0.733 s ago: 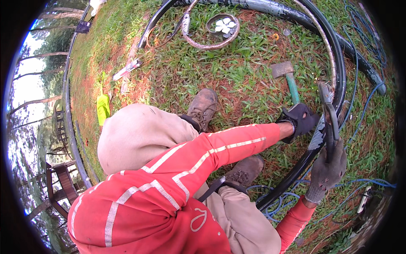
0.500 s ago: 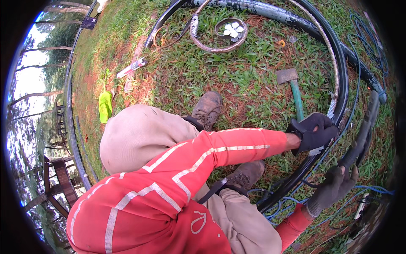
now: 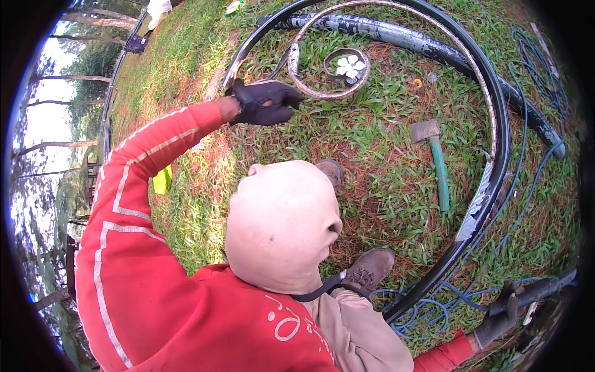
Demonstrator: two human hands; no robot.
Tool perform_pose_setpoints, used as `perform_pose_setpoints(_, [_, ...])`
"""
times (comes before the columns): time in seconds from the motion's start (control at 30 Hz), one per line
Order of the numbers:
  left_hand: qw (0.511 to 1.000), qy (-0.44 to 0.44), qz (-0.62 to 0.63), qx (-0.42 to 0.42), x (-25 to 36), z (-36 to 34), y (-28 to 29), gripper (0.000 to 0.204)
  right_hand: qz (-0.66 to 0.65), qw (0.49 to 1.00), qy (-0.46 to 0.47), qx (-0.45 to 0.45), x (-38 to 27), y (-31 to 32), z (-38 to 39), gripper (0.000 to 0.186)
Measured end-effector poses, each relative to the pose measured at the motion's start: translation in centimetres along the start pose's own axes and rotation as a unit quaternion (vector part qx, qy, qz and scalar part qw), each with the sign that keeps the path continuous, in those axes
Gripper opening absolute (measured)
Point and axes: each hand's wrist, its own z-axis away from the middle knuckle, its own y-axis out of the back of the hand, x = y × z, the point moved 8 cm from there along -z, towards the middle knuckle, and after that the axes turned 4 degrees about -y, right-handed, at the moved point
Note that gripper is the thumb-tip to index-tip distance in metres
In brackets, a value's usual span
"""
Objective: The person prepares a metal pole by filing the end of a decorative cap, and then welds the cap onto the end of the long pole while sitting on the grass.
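My left hand (image 3: 263, 103), in a dark glove, reaches out over the grass at upper left, fingers loosely apart with nothing visible in them. It hovers between the end of a black curved bar (image 3: 501, 118) and a rusty metal scroll (image 3: 331, 96) with a white flower (image 3: 351, 65) in its curl. At lower right my right hand (image 3: 501, 319), in a grey glove, is wrapped round a dark cylindrical object (image 3: 536, 291) whose kind I cannot make out. The bar arcs round to the right, with a bare grey patch (image 3: 474, 208) on its lower stretch.
A hammer (image 3: 438, 164) with a green handle lies on the grass inside the arc. Behind the bar runs a thick black pipe (image 3: 396, 35) with worn paint. Blue hose (image 3: 527, 62) winds along the right side. A yellow-green item (image 3: 162, 180) lies beyond my left arm.
My left hand has left the bar's grey patch and swung far to the upper left. My right hand has moved down, and the dark cylindrical object is lower and nearer level.
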Motion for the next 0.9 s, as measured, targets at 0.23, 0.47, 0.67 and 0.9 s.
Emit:
perform_pose_setpoints(0.23, [0.862, 0.495, -0.101, -0.028, -26.1, 14.9, -4.8, 0.043, 0.321, 0.923, -0.162, 0.137, 2.9, 0.5, -2.8, 0.081])
perform_pose_setpoints(0.47, [0.851, 0.517, -0.083, 0.027, -35.5, 13.8, -10.2, 0.044, 0.779, 0.62, 0.057, 0.072, 0.9, -3.7, -9.0, 0.098])
perform_pose_setpoints(0.67, [0.883, 0.46, -0.096, 0.008, -36.0, 11.0, -11.9, 0.035, 0.775, 0.622, 0.072, 0.084, 1.5, -7.8, -13.1, 0.091])
perform_pose_setpoints(0.9, [0.962, 0.181, -0.102, 0.175, -24.4, 8.7, -9.6, 0.029, 0.769, 0.632, 0.078, 0.056, 3.1, -14.0, -13.2, 0.081])
